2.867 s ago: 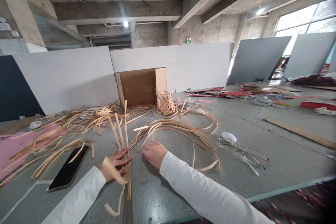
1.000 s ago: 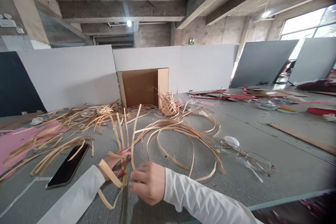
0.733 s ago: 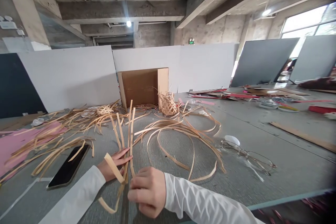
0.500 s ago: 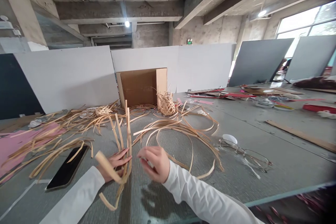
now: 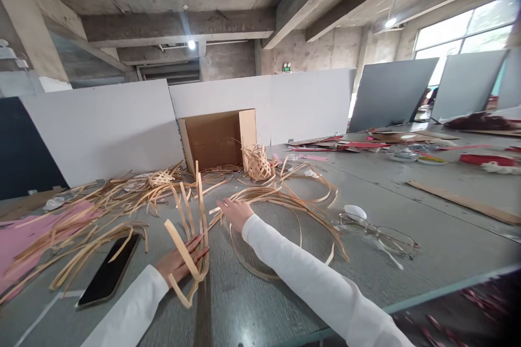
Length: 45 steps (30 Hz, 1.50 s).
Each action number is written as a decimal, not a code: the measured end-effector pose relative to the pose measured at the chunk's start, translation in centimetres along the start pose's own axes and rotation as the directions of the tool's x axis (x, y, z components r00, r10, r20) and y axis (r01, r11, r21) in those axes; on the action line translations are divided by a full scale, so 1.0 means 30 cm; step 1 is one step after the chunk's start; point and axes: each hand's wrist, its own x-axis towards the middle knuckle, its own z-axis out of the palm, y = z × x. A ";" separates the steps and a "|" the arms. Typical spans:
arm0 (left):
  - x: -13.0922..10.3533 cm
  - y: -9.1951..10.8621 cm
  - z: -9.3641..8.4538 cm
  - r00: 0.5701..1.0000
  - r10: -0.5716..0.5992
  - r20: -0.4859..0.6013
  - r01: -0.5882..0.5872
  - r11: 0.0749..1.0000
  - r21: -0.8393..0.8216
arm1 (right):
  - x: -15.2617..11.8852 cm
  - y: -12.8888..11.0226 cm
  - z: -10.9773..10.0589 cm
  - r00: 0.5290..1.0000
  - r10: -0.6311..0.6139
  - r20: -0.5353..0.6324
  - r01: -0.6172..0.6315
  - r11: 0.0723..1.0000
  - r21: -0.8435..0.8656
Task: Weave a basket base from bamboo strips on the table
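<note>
My left hand (image 5: 182,260) lies with its fingers stretched out over a small group of crossed wooden strips (image 5: 201,203). Several strip ends stand up around that hand, and one bent strip (image 5: 179,241) curves over its back. Further forward, my right hand (image 5: 236,212) reaches over the left end of a looped bundle of loose strips (image 5: 280,195). Its fingers are extended and slightly apart at the strips; their undersides are hidden, and I see no strip lifted.
A phone (image 5: 109,271) lies left of my left arm, beside more strips and pink paper (image 5: 77,211). Behind stand a cardboard box (image 5: 248,124) and a woven strip piece (image 5: 258,164). Eyeglasses (image 5: 378,233) and a white mouse-like object (image 5: 355,212) lie on the right.
My right hand has moved forward from beside my left hand to the strip bundle, its fingers straightening. My left hand stays on the crossed strips. The view has shifted slightly.
</note>
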 end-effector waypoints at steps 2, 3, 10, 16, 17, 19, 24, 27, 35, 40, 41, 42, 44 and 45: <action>0.002 0.000 -0.005 1.000 -0.011 0.016 0.011 1.000 -0.002 | 0.013 0.001 0.056 1.000 -0.016 0.002 0.016 1.000 0.014; 0.004 0.000 -0.007 1.000 -0.013 0.025 0.013 1.000 -0.001 | 0.015 0.005 0.079 1.000 -0.021 -0.001 0.021 1.000 0.022; 0.007 -0.012 -0.013 0.998 0.030 0.047 -0.029 1.000 -0.011 | 0.021 0.028 0.152 0.994 -0.014 -0.112 0.017 1.000 0.025; 0.004 -0.023 -0.001 0.999 0.021 0.045 -0.021 1.000 0.015 | 0.026 0.030 0.167 0.988 -0.029 -0.152 0.033 0.999 0.025; 0.004 -0.023 -0.002 0.999 0.019 0.049 -0.020 1.000 0.017 | 0.027 0.033 0.165 0.987 -0.032 -0.156 0.037 0.999 0.024; 0.004 -0.022 -0.004 0.998 0.011 0.059 -0.013 1.000 0.023 | 0.027 0.037 0.161 0.987 -0.046 -0.157 0.051 0.998 0.022; 0.002 -0.008 -0.015 0.998 -0.013 0.055 0.012 1.000 0.018 | 0.029 0.043 0.158 0.981 -0.072 -0.181 0.078 0.997 0.025; 0.000 0.006 -0.024 0.999 -0.020 0.043 0.020 1.000 -0.002 | 0.031 0.055 0.134 0.967 -0.083 -0.240 0.095 0.995 0.036; -0.005 0.017 -0.033 1.000 -0.018 0.022 0.018 1.000 -0.013 | -0.038 0.142 -0.060 0.661 0.066 -0.748 0.188 0.950 0.249; -0.007 0.020 -0.031 1.000 -0.004 0.015 0.004 1.000 -0.027 | -0.092 0.170 -0.162 0.215 0.366 -0.906 0.355 0.835 0.421; -0.007 0.022 -0.031 1.000 -0.003 0.011 0.003 1.000 -0.028 | -0.095 0.175 -0.172 0.182 0.448 -0.876 0.370 0.794 0.483; -0.008 0.024 -0.032 1.000 -0.002 0.008 0.002 1.000 -0.028 | -0.095 0.182 -0.179 0.156 0.529 -0.834 0.392 0.742 0.544; -0.008 0.026 -0.031 1.000 0.002 0.002 -0.002 1.000 -0.028 | -0.091 0.198 -0.190 0.113 0.666 -0.738 0.450 0.628 0.635; -0.009 0.027 -0.031 1.000 0.005 0.001 -0.005 1.000 -0.022 | -0.089 0.207 -0.194 0.106 0.716 -0.690 0.474 0.574 0.668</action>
